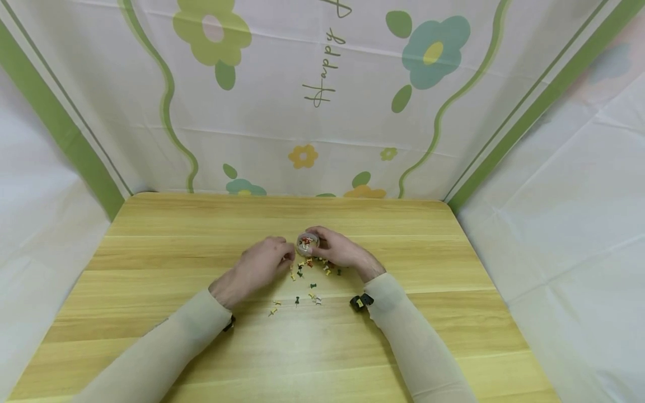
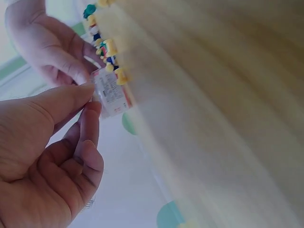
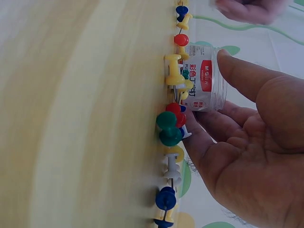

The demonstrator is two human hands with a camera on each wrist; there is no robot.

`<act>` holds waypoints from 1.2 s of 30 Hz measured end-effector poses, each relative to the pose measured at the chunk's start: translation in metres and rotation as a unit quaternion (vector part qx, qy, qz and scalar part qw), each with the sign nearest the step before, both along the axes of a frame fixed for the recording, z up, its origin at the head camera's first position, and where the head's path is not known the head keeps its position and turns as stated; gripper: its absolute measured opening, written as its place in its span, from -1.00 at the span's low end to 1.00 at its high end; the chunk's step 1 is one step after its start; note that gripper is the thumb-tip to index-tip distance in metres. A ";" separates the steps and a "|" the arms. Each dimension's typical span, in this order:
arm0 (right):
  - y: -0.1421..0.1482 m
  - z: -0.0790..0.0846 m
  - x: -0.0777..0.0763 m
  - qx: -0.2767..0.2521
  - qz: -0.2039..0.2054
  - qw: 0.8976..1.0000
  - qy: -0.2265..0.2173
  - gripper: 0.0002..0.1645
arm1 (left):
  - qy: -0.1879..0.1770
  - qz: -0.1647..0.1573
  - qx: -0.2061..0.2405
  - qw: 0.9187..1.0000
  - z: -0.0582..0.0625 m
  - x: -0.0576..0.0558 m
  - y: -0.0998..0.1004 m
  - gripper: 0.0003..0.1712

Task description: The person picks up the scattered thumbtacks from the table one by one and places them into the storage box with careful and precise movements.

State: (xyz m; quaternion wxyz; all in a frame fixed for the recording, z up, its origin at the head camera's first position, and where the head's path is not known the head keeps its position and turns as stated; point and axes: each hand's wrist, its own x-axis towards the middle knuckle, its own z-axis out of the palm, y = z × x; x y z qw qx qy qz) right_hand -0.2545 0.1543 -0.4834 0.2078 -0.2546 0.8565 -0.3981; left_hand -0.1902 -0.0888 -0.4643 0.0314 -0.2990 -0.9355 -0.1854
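A small clear jar (image 1: 300,251) with a red-and-white label stands upright on the table, some colourful push pins (image 1: 306,242) inside it. My right hand (image 1: 342,250) grips the jar from the right, thumb and fingers round its sides in the right wrist view. Just left of the jar is my left hand (image 1: 264,260), its thumb and index fingertips close together and its other fingers curled in the left wrist view. Whether a pin sits between those fingertips is hidden. Loose push pins (image 3: 175,71) in yellow, red, green, blue and white lie around the jar.
Several more pins, including a green push pin (image 1: 297,300) and a yellow push pin (image 1: 272,312), lie scattered nearer to me. The wooden table (image 1: 403,235) ends at a floral curtain (image 1: 272,123) at the back. White cloth (image 1: 564,235) hangs along the sides.
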 end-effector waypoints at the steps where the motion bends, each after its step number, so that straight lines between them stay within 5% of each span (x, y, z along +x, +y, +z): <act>1: 0.000 0.000 0.000 -0.001 0.001 1.000 -0.001 -0.32 | -0.001 0.003 0.006 1.000 0.001 -0.001 0.000 -0.90; 16: 0.001 0.001 -0.001 0.008 0.003 1.000 0.006 -0.28 | -0.007 0.018 0.048 0.999 0.012 -0.022 0.013 -0.94; 36: 0.000 0.001 -0.001 0.008 0.003 1.000 0.014 -0.34 | 0.020 0.028 0.003 0.999 0.002 -0.038 0.026 -0.95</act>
